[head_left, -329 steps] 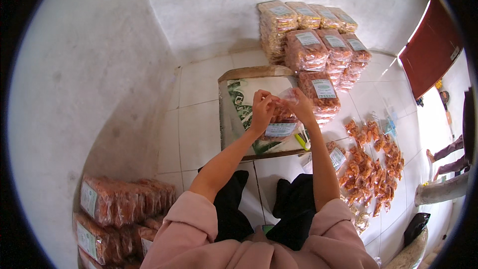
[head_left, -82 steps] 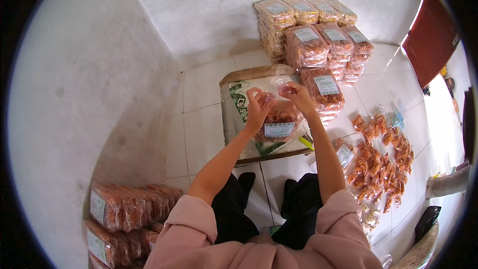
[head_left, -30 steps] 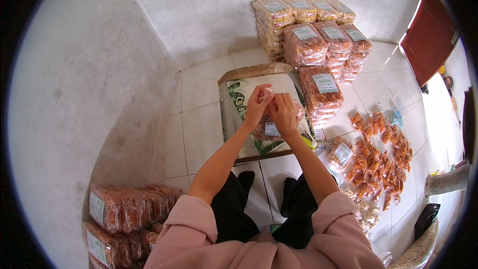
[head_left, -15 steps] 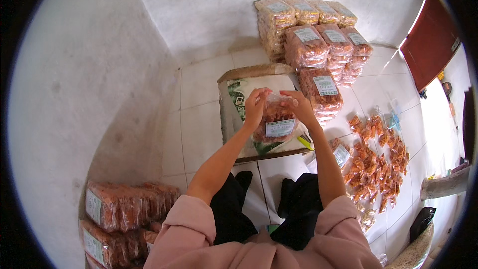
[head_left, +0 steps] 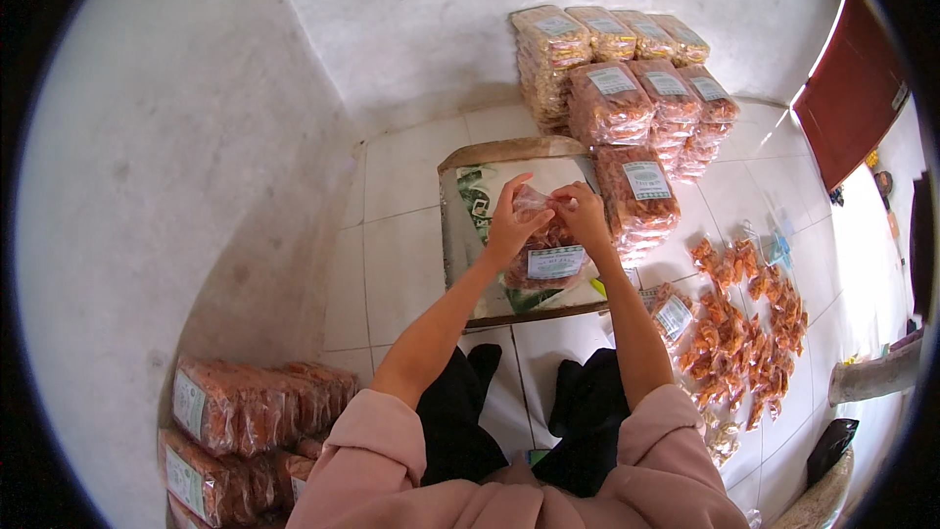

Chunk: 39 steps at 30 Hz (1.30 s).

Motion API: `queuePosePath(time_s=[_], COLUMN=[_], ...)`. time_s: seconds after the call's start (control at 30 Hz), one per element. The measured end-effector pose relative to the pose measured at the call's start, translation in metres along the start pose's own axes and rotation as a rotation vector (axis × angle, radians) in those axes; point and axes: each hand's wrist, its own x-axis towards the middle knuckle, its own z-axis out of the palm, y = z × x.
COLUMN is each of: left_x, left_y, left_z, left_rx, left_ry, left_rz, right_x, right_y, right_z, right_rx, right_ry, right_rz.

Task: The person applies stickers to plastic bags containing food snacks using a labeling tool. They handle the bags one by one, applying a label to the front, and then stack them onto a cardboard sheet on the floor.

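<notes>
My left hand (head_left: pixel 516 218) is closed on the gathered clear top of a bag of reddish-brown crispy food (head_left: pixel 548 233), with its index finger raised a little. My right hand (head_left: pixel 586 218) pinches the same plastic at the bag's upper right, close beside the left. The bag has a white label facing me and rests on a low board (head_left: pixel 465 313) with a green-and-white surface and wooden edges. A yellow-green tool (head_left: pixel 597 288) shows at the board's right, partly behind my right forearm.
Labeled packs of brown food (head_left: pixel 612 106) and pale food (head_left: pixel 546 49) are stacked against the back wall. More packs (head_left: pixel 230 407) lie at lower left. Several small bags (head_left: pixel 734 333) cover the right floor, near a grey cylinder (head_left: pixel 862 382). A red door (head_left: pixel 847 88) stands at right.
My hands keep working at the bag's top. Since half a second ago they have drawn nearer each other, bunching the plastic; the view has also shifted slightly.
</notes>
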Motion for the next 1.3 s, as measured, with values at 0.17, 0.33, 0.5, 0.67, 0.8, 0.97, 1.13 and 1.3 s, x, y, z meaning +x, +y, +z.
queuePosePath(time_s=[0.17,0.33,0.5,0.67,0.8,0.97,1.13,1.3], left_x=[-0.009,-0.008,-0.009,-0.008,-0.007,-0.009,-0.011,-0.01], left_y=[-0.019,-0.027,-0.023,-0.017,-0.016,-0.017,-0.023,-0.016], left_z=[-0.002,0.004,0.001,0.005,0.003,0.011,0.002,0.008], left_rx=[0.24,0.154,0.11,0.089,0.052,0.004,-0.085,0.088], left_ry=[0.15,0.128,0.107,0.102,0.144,0.065,0.096,0.128], left_rz=[-0.084,-0.153,-0.15,-0.156,-0.118,-0.101,-0.049,0.059], right_x=[0.001,0.002,0.027,0.053,0.047,0.021,-0.004,-0.017], right_y=[-0.012,-0.004,-0.022,-0.028,-0.035,-0.027,-0.031,-0.004], right_z=[0.005,-0.003,-0.009,-0.016,-0.016,-0.028,-0.026,-0.017], right_rx=[0.037,-0.012,-0.006,-0.17,-0.218,-0.098,0.077,-0.001], right_ry=[0.039,-0.028,-0.251,-0.536,-0.52,-0.311,-0.119,-0.053], right_rz=[0.055,-0.008,-0.206,-0.41,-0.468,-0.353,0.034,0.027])
